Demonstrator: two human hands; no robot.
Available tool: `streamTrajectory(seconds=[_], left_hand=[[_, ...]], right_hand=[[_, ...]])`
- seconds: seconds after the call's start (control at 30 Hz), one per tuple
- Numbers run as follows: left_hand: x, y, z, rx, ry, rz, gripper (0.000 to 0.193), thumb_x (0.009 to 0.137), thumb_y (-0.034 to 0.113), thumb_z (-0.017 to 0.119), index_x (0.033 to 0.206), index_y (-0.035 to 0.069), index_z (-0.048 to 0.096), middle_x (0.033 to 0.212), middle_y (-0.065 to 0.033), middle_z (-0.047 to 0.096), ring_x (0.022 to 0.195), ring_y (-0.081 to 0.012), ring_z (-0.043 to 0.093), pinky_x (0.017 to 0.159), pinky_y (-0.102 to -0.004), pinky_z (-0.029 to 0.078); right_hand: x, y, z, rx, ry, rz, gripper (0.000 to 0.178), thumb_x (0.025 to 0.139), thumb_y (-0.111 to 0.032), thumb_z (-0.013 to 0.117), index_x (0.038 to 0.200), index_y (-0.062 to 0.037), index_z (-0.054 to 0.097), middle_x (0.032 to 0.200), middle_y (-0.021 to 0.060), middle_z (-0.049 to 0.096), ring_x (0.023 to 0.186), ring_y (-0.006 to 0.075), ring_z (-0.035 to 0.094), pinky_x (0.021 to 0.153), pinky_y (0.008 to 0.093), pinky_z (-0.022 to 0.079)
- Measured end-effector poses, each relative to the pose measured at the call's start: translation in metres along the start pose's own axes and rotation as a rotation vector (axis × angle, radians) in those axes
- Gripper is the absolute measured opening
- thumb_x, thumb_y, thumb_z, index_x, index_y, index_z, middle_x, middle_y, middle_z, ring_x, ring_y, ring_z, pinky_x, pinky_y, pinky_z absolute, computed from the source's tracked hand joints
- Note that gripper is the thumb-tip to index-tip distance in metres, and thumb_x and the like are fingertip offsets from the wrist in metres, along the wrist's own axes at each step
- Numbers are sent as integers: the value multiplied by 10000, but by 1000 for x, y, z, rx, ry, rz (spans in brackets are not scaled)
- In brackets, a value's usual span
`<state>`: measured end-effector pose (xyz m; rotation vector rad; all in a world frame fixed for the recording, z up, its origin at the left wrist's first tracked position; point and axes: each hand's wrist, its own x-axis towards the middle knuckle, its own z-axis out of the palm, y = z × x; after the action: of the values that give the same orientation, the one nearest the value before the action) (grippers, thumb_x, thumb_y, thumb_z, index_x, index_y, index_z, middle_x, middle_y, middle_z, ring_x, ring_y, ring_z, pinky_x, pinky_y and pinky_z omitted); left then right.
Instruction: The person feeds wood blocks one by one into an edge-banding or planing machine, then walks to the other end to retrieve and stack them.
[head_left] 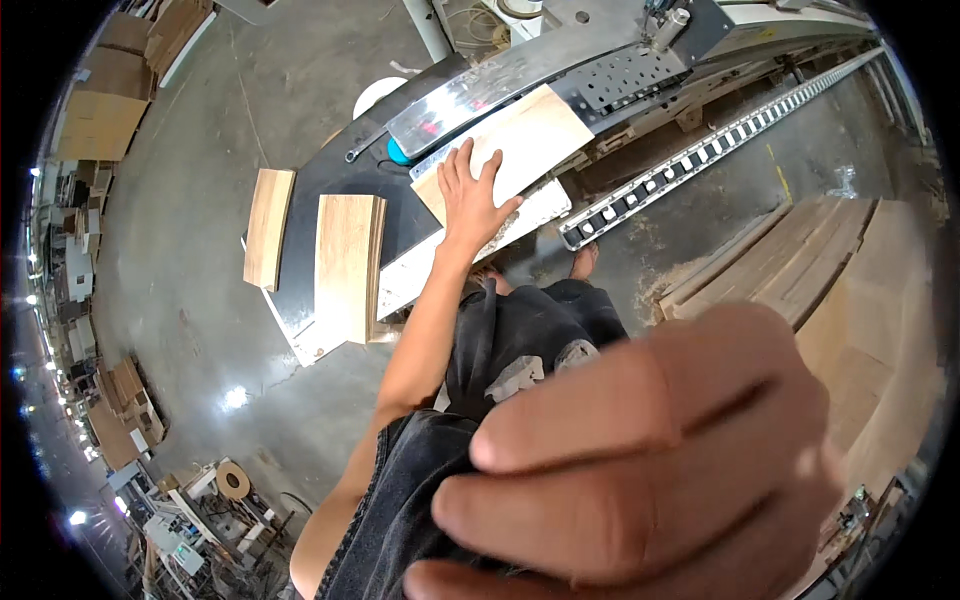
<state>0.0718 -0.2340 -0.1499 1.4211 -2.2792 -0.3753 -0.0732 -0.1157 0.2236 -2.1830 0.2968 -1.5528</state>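
My left hand [470, 200] lies flat with fingers spread on a pale wooden board [540, 135]. That board rests at an angle on the machine's dark table [310, 210], alongside a shiny metal guide [500, 80]. My right hand [650, 460] is very close to the camera and fills the lower right. Its fingers point left, loosely bent with small gaps between them, and nothing shows in them; the thumb and palm are hidden. Left of my left hand, a stack of boards [346, 265] sits on the table, with another wooden board [268, 228] at its outer edge.
A long roller rail [720, 145] runs out to the upper right. Stacked wooden planks [850, 260] stand at my right. Cardboard boxes [100, 125] are at the far left, and equipment with a tape roll [233, 480] stands at lower left. A blue round part [398, 151] sits beside the guide.
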Motion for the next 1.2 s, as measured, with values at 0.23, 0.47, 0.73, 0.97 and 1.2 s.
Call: streamTrajectory(seconds=[0.23, 0.47, 0.73, 0.97, 1.2], left_hand=[[24, -3, 5, 15, -66, 14, 815, 786, 373, 872, 1520, 189, 567, 1669, -207, 353, 1555, -458, 276, 1290, -610, 172], [38, 11, 4, -2, -83, -10, 821, 748, 357, 882, 1498, 191, 594, 1677, -199, 359, 1564, -459, 269, 1278, -618, 185], [46, 19, 4, -30, -75, -49, 815, 733, 383, 885, 1476, 185, 617, 1690, -186, 359, 1567, -463, 272, 1266, -635, 207], [41, 14, 0, -78, 22, -112, 594, 941, 388, 761, 1432, 77, 639, 1650, -207, 432, 1533, -431, 367, 1254, -556, 272], [22, 19, 16, -10, 121, -269, 503, 1021, 280, 646, 1492, 109, 597, 1664, -164, 437, 1552, -406, 357, 1268, -543, 253]], right_hand=[[-168, 159, 7, -378, 451, 915, 471, 939, -20, 625, 1407, 34, 615, 1226, 240, 721, 1019, 318, 732, 901, 390, 582], [-294, 231, 44, -851, -2, 1324, 987, 823, -329, 881, 1510, 190, 398, 1678, 412, 167, 1552, 543, 235, 1237, 580, 285], [-292, 258, 67, -746, 85, 1343, 1091, 818, -155, 870, 1508, 309, 163, 1660, 478, -64, 1566, 607, 84, 1261, 568, 269], [-297, 269, 46, -832, 167, 1324, 1269, 711, -483, 965, 1432, 332, 312, 1648, 498, -52, 1351, 552, 521, 1087, 508, 464], [-312, 280, -8, -760, 275, 1272, 1346, 656, -593, 926, 1422, 329, 314, 1643, 497, -60, 1111, 540, 691, 860, 429, 615]])
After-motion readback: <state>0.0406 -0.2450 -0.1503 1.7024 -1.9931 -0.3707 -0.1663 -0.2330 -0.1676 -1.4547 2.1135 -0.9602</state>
